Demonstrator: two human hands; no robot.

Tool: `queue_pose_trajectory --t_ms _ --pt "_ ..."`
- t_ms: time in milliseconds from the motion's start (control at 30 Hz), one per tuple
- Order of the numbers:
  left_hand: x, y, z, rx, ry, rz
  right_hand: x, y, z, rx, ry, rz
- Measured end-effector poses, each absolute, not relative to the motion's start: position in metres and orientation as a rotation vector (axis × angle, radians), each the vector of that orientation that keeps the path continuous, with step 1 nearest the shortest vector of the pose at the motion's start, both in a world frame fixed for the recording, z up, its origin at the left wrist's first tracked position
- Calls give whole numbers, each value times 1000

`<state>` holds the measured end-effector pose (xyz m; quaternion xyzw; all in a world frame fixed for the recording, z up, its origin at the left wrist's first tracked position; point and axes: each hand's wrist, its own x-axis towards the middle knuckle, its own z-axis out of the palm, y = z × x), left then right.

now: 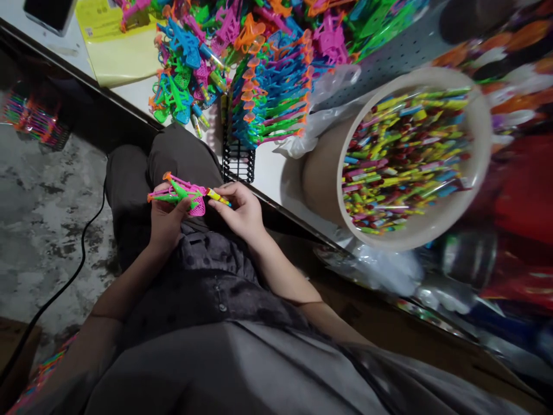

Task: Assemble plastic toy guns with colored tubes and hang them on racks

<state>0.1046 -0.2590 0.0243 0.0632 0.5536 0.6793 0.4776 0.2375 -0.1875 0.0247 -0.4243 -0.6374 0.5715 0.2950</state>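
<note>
Above my lap, my left hand [167,219] grips a small pink and green plastic toy [190,196] with orange tips and a lattice panel. My right hand [239,210] pinches a thin clear tube with yellow and red contents and a blue end [218,197]. The tube's inner end meets the toy's right side; whether it sits inside the toy I cannot tell. On the table, a black wire basket [238,164] holds a stacked row of similar toys [276,86] in blue, green and pink with orange tips.
A beige bucket [322,178] full of similar tubes [401,155] leans at the right. Loose toys [181,52] heap on the white table [270,173], beside a yellow packet [121,52] and a phone [49,11]. A black cable [84,242] crosses the floor at left.
</note>
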Motion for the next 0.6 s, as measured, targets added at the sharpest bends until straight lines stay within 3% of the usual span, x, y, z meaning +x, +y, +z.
queue_pose_trajectory --t_ms 333,600 --pt "106 -258 29 212 1311 1697 237 -181 35 -1079 -1875 1494" --pt "57 -258 37 246 1284 1943 185 -87 105 -774 -2238 876"
